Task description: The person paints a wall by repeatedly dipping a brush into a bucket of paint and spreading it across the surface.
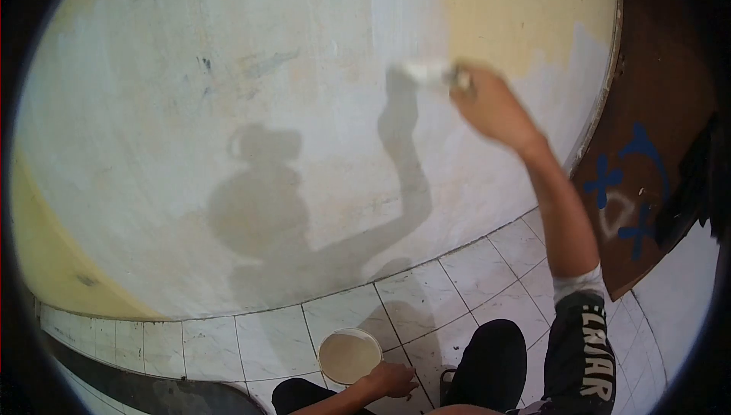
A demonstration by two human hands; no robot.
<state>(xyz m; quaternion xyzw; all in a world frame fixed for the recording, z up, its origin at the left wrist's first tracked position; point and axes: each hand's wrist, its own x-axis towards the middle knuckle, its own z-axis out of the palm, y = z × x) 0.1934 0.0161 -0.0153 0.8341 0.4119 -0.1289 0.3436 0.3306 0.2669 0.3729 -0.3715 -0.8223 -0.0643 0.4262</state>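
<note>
1. Brushing a pale coat onto the yellow, patchily whitened wall (327, 34): that, I judge, is the step in hand.
2. Right hand (491, 106) raised, grip clamped on a white-headed paintbrush (426, 74), blurred; touching the wall or just off it, I cannot tell.
3. Left hand (392, 379) low, just beside a round white bucket (352, 331) of cream-coloured paint (349, 359) on the white-tiled floor (213, 346); its grip's closure I cannot tell.
4. Next move, my judgement, calls for light, even pressure, overlapping the remaining yellow.
</note>
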